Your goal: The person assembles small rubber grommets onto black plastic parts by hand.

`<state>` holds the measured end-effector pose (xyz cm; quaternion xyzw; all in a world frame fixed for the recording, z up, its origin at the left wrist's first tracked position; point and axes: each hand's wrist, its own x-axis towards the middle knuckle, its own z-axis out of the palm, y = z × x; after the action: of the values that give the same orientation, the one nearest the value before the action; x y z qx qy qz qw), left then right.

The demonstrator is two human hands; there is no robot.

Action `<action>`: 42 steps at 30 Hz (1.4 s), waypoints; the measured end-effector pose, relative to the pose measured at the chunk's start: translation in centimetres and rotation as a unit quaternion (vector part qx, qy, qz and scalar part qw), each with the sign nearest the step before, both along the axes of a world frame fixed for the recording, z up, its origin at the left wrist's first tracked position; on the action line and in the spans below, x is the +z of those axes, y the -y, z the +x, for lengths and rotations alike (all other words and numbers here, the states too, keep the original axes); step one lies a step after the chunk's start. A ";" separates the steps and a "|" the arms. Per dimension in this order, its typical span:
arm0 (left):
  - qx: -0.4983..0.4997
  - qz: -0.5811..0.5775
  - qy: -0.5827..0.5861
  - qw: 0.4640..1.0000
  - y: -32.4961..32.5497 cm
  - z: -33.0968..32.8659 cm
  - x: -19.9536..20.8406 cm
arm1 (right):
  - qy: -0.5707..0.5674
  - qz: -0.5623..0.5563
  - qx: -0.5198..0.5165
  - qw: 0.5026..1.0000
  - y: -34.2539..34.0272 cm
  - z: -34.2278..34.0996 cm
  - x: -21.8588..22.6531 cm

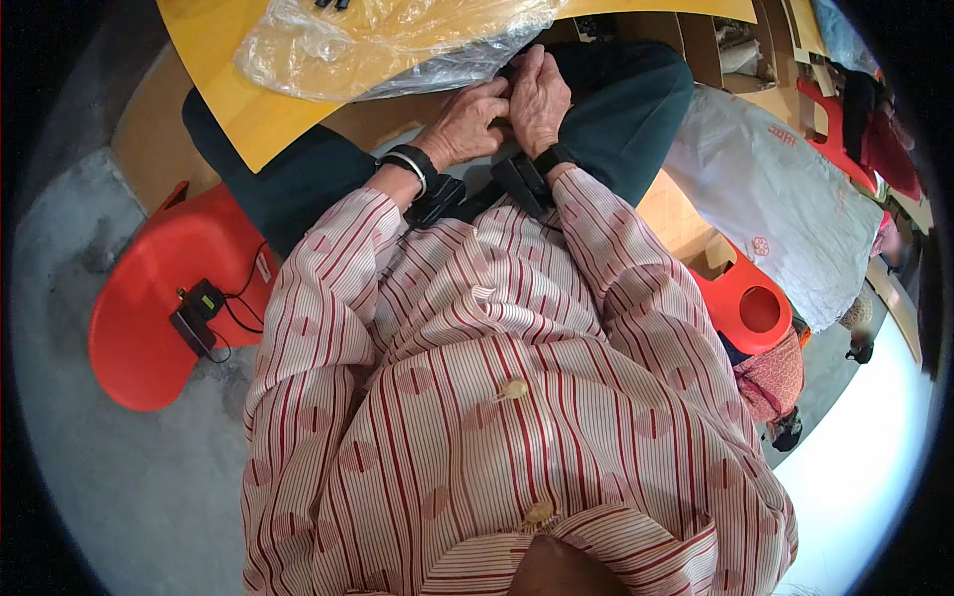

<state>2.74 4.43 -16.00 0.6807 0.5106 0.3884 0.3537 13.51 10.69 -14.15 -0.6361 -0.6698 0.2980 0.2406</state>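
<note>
The bag (397,45), clear and crumpled, lies on the yellow table (234,114) and reaches past its near edge, right by the seated person's hands. Over the dark trousers (631,114), the left hand (465,123), fingers bent, comes up against the right hand (540,102), whose fingers are curled too, and from where I stand I can't tell whether either one is clamped on anything. On the person's left is a red chair (129,328), with a small black device (194,323) and its cables resting on it.
</note>
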 end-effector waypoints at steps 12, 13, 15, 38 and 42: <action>0.001 -0.023 0.039 0.999 0.1 0.4 0.3 | 0.139 0.043 -0.065 0.987 -0.1 0.7 -1.0; 0.009 -0.027 0.032 0.999 0.3 0.2 0.3 | 0.155 0.037 -0.070 0.985 0.1 0.2 -0.7; 0.013 -0.030 0.026 0.999 0.4 0.2 0.3 | 0.173 0.033 -0.077 0.981 0.2 -0.1 -0.5; 0.002 -0.016 0.023 1.000 0.5 0.5 0.7 | 0.153 0.123 -0.084 0.977 0.3 0.4 -1.8; 0.003 -0.015 0.029 0.999 0.5 0.4 0.4 | 0.149 0.107 -0.095 0.978 0.3 -0.1 -1.3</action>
<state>3.15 3.96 -15.62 0.6622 0.5077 0.4017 0.3772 13.45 10.41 -15.50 -0.7045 -0.6631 0.1022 0.2316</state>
